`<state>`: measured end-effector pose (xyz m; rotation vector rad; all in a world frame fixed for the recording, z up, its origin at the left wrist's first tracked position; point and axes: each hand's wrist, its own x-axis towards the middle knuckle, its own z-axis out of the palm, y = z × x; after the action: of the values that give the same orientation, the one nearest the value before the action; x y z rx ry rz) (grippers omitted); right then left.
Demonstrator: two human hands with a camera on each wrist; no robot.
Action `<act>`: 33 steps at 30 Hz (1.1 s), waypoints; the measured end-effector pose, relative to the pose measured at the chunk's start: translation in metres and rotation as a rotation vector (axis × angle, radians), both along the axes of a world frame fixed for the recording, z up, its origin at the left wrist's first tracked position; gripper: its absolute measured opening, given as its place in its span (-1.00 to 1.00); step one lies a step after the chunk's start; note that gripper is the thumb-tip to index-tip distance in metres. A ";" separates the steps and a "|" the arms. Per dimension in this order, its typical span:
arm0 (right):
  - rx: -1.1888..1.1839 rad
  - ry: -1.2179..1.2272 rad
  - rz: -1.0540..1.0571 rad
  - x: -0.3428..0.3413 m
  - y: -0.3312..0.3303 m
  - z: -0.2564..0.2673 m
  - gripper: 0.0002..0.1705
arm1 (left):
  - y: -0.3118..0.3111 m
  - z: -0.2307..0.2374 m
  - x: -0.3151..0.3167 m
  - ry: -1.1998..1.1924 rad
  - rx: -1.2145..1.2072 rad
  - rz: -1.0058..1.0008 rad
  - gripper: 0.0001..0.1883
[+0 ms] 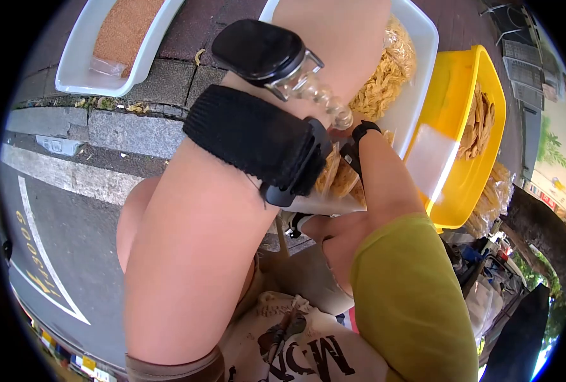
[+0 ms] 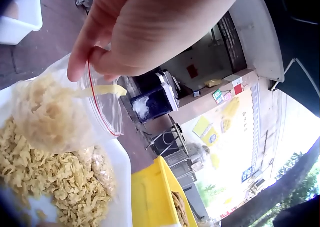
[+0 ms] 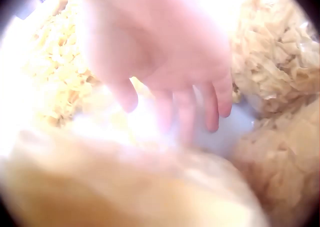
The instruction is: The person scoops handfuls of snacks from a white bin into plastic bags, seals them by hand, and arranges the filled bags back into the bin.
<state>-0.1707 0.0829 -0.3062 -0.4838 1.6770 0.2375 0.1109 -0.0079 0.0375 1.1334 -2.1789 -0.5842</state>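
Note:
In the left wrist view my left hand (image 2: 135, 37) pinches the top of a clear zip bag (image 2: 60, 119) with a red line along its seal. Pale, curly dried pieces fill the bag, and one strip (image 2: 107, 89) lies by its mouth. Below it, loose yellowish dried flakes (image 2: 65, 187) lie in a white tub (image 1: 429, 48). My right hand (image 3: 165, 57) reaches down inside, fingers extended and spread over the tub's bottom, holding nothing visible. Filled clear bags (image 1: 343, 178) lie near that hand. In the head view my left forearm hides much of the tub.
A yellow tub (image 1: 451, 83) with brown dried sticks (image 1: 478, 124) stands right of the white one. Another white tub (image 1: 66, 76) of reddish-brown grains (image 1: 127, 32) sits at upper left. A stone curb (image 1: 130, 130) and road lie on the left.

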 end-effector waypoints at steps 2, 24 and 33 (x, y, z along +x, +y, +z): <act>-0.007 -0.129 0.010 0.022 -0.024 0.053 -0.60 | 0.000 -0.001 0.001 -0.005 -0.007 -0.007 -0.77; -0.649 -0.047 0.395 0.020 -0.042 0.037 -0.61 | -0.023 -0.001 0.025 -0.095 -0.023 -0.037 -0.79; -0.230 0.316 -0.546 0.061 -0.040 0.082 -0.46 | -0.025 0.001 0.023 -0.112 -0.016 -0.051 -0.80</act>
<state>-0.1093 0.0425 -0.2244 -0.1434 2.0886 -0.2965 0.1339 -0.0324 0.0384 1.1293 -2.3098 -0.5361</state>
